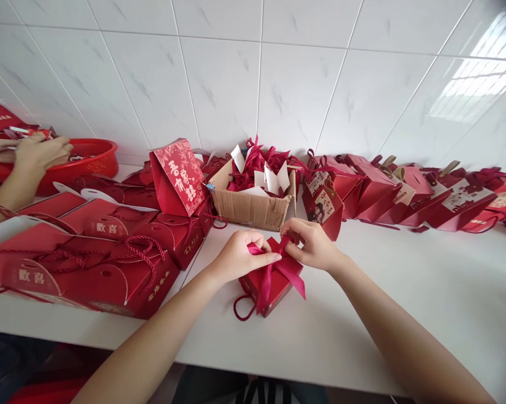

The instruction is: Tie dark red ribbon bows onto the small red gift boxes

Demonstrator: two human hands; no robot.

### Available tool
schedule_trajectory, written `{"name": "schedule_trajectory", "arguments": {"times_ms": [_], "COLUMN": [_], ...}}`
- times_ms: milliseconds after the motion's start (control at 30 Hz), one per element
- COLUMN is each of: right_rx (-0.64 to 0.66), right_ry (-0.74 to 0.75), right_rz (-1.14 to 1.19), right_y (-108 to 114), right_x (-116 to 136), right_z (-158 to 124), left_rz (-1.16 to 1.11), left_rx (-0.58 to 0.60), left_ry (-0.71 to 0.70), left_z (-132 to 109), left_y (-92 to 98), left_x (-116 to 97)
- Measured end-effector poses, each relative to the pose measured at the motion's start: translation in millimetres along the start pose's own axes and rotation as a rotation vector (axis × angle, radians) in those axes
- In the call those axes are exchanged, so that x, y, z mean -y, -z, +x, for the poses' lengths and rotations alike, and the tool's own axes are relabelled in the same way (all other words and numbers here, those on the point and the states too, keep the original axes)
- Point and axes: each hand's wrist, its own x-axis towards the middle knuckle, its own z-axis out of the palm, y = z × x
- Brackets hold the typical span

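Note:
A small red gift box [278, 292] lies on the white table in front of me, with a dark red cord loop at its left side. Across its top runs a glossy crimson ribbon [290, 275] formed into a bow, its two tails hanging over the near side. My left hand [246, 255] pinches the bow's left loop between thumb and fingers. On the other side, my right hand [311, 244] is closed on the ribbon's right loop. Both hands are just above the box lid, and the fingers partly hide the knot.
Behind the box stands a cardboard carton [253, 209] of ribbons and white cards. Finished-looking red boxes [374, 191] line the wall at right. Stacked red boxes [105, 269] with cords fill the left. At far left, another person's hands [42, 151] work over a red basin [96, 163].

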Motion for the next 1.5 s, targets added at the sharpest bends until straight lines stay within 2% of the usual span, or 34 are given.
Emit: {"name": "schedule_trajectory", "arguments": {"times_ms": [167,500,633,733,867,933,1000,1067,1167,1333,1500], "right_rx": [-0.062,-0.100,-0.088,-0.017,0.219,0.310,0.312,0.231,0.134,0.155,0.185], "right_ry": [-0.012,0.036,0.051,0.036,-0.034,-0.016,0.022,0.023,-0.040,-0.075,-0.115], "right_rz": [-0.043,-0.077,-0.070,-0.039,0.067,0.151,0.234,0.248,0.086,-0.079,-0.092], "right_y": [0.0,4.9,3.9,10.9,34.7,45.6,49.9,45.8,28.7,5.0,0.9], "right_x": [-5.5,-9.4,-8.3,-5.5,1.6,7.4,15.0,23.8,35.9,43.4,42.4], "right_z": [-2.0,-1.7,-0.1,1.7,1.9,1.2,0.9,1.5,3.1,3.1,2.3], "left_rz": [0.034,0.093,0.076,0.002,-0.197,-0.267,-0.291,-0.312,-0.389,-0.533,-0.556], "left_rx": [0.048,0.125,0.117,0.085,0.132,0.143,0.121,0.095,0.066,0.041,0.129], "left_ry": [0.000,0.003,-0.008,0.004,0.014,-0.006,-0.032,-0.031,0.022,0.066,0.065], "left_z": [-0.6,0.9,1.0,0.5,0.7,1.3,2.1,3.1,5.1,8.4,7.9], "left_y": [0.9,1.8,0.7,2.0,8.0,11.1,12.8,12.7,10.3,7.4,7.9], "left_x": [2.0,0.3,2.6,2.0,-1.6,-2.2,-1.2,1.1,5.0,9.2,9.7]}}
